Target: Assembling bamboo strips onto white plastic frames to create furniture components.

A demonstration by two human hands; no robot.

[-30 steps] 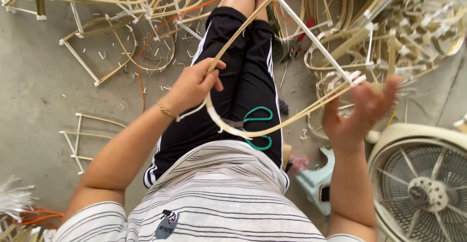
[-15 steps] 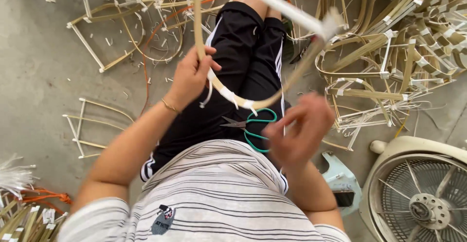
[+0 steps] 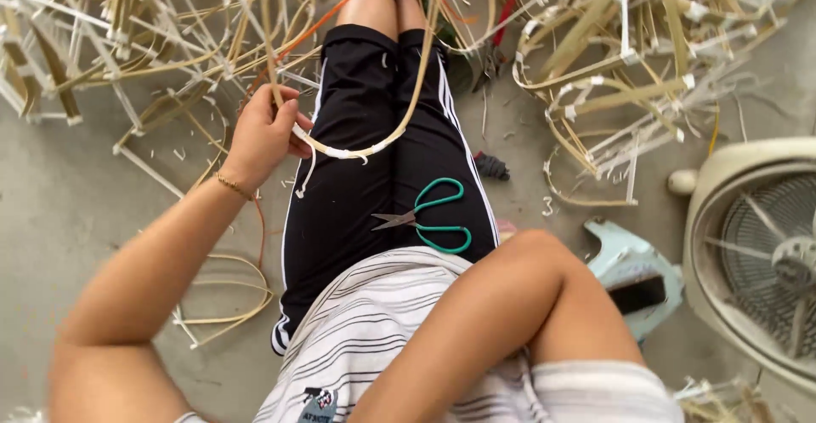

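My left hand (image 3: 263, 130) is closed on a thin cane strip (image 3: 374, 147). The strip bends in a U above my lap and is wrapped with white tape at the bottom of the bend. Both its ends run up past the top of the view. A gold bracelet sits on that wrist. Green-handled scissors (image 3: 429, 216) lie on my black shorts (image 3: 357, 193), below the strip. My right arm (image 3: 518, 312) is folded back with the elbow pointing forward, and its hand is hidden from view.
Heaps of bent cane frames (image 3: 612, 57) and loose strips cover the concrete floor on both sides of my legs. A white fan (image 3: 756, 253) lies at the right. Beside it is a pale blue stool (image 3: 633, 261) with a dark phone (image 3: 637, 294) on it.
My right hand let go of the strip's far end and drew back out of view. The left hand kept its grip and the strip now hangs in a narrower U.
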